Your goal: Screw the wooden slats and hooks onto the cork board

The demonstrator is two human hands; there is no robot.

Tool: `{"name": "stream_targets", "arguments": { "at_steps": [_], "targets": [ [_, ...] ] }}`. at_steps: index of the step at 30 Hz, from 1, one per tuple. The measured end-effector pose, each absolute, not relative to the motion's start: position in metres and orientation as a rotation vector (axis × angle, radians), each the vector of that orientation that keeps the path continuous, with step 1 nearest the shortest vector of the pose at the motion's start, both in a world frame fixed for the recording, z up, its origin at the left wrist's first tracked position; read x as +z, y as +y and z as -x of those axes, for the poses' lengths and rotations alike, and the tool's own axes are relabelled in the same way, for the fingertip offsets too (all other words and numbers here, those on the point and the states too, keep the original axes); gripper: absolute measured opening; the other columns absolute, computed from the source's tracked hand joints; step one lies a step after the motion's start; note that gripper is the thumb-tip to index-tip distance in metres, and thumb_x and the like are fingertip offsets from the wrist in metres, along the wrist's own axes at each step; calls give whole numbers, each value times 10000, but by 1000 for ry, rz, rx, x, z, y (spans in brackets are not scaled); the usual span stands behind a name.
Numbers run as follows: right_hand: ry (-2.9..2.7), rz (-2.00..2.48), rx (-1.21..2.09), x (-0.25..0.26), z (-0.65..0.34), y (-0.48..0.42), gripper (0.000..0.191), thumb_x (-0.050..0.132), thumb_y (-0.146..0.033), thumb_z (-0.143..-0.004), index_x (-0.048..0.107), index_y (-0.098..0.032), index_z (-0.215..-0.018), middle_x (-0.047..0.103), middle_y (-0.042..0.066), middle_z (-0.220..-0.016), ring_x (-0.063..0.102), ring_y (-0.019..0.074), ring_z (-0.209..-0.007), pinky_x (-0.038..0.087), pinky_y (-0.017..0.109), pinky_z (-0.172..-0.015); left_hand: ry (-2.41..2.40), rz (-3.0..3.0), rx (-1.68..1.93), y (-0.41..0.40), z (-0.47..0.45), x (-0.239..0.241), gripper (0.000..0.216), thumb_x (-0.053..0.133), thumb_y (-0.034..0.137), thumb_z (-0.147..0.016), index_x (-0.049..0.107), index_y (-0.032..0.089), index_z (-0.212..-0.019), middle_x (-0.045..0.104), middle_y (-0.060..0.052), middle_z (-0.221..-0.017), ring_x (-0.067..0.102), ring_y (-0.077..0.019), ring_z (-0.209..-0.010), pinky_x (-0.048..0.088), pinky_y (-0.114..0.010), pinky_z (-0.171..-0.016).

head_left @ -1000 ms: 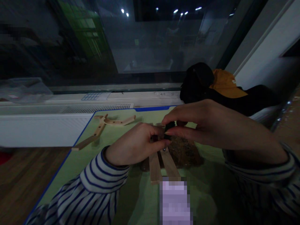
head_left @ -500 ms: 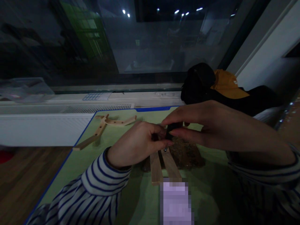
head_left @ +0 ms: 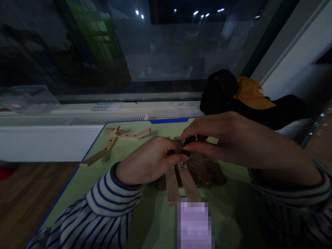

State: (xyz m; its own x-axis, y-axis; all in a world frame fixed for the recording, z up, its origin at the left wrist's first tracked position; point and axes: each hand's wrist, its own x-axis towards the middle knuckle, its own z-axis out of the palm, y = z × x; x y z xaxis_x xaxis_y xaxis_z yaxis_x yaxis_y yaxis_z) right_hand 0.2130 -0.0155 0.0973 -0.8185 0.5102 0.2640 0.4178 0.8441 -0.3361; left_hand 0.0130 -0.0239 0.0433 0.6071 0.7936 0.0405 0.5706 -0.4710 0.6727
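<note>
Toward the far edge of the tabletop (head_left: 80,180), the right hand (head_left: 230,140) pinches a small black piece (head_left: 191,139) against the left hand's (head_left: 151,160) curled fingertips; what those grip, I cannot tell. From under the nearer left hand, two wooden strips (head_left: 172,188) run lengthwise wearer-ward; a jointed wooden frame (head_left: 111,141) lies at the far-left corner.

Slats (head_left: 173,188) lie over a packet (head_left: 209,173) on the table (head_left: 150,214) — a frame (head_left: 95,158) left, a cap (head_left: 250,91) behind right.
</note>
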Motion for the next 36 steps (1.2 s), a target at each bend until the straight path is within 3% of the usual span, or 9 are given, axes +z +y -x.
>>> {"name": "stream_targets", "arguments": {
  "at_steps": [10, 17, 33, 36],
  "targets": [
    [-2668, 690, 390, 97, -213, -17, 181, 538, -280, -892, 654, -168, -975, 663, 25, -865, 591, 138, -739, 390, 249, -662, 1076, -2174, 599, -23, -15, 42, 111, 690, 336, -775, 723, 239, -819, 719, 72, -710, 635, -119, -635, 407, -194, -574],
    [-2704, 648, 469, 100, -213, -19, 208, 506, -247, -908, 639, -160, -1042, 663, 33, -944, 603, 135, -829, 400, 243, -729, 1073, -2210, 572, -25, -13, 41, 111, 668, 327, -796, 721, 231, -816, 729, 65, -729, 649, -127, -661, 415, -200, -592],
    [-2711, 686, 405, 100, -215, -20, 218, 541, -329, -897, 649, -159, -978, 640, 1, -827, 578, 117, -703, 376, 241, -632, 1008, -2323, 452, -24, -11, 45, 132, 602, 277, -851, 710, 200, -860, 732, 23, -833, 660, -148, -777, 423, -220, -656],
    [-2717, 691, 422, 100, -214, -20, 202, 548, -313, -893, 650, -160, -978, 640, 2, -848, 576, 116, -725, 381, 239, -645, 1051, -2274, 512, -24, -12, 43, 118, 652, 311, -809, 705, 206, -820, 726, 46, -757, 656, -141, -714, 426, -209, -622]
  ]
}}
